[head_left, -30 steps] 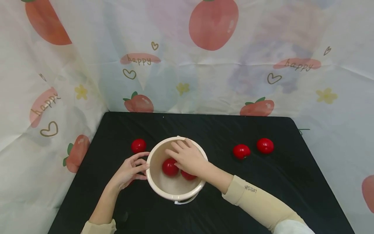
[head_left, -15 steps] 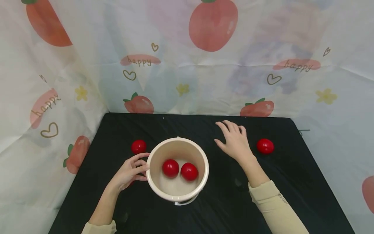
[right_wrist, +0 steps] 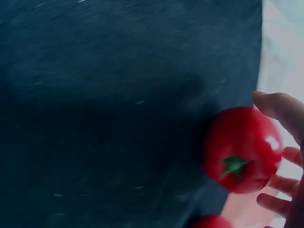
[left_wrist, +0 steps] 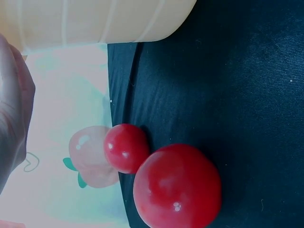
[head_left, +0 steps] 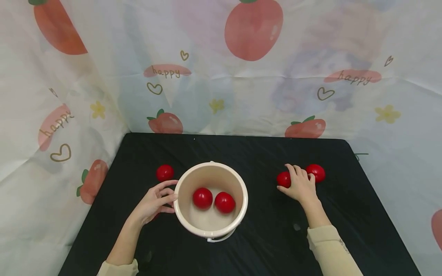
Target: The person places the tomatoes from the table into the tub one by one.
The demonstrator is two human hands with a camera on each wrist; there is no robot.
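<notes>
A cream bucket (head_left: 183,216) stands on the black table, with two red tomatoes (head_left: 202,198) inside. My left hand (head_left: 156,201) rests its fingertips against the bucket's left side at the rim. In the left wrist view, one tomato (left_wrist: 178,187) lies close by and a smaller-looking one (left_wrist: 126,148) lies farther off; the nearer is mostly hidden by the hand in the head view. My right hand (head_left: 301,186) is spread over a tomato (right_wrist: 243,149) with a green stem star, thumb at one edge and fingers at the other. Another tomato (head_left: 315,173) lies just beyond its fingers.
The black table (head_left: 262,245) has rounded far corners. A white curtain (head_left: 221,46) with printed fruit hangs behind it and along the left side. The bucket's handle (head_left: 222,237) hangs down at its near side.
My right hand has come out of the bucket, moved right, and lowered onto a tomato at the right. Two tomatoes stay in the bucket; my left hand keeps its place.
</notes>
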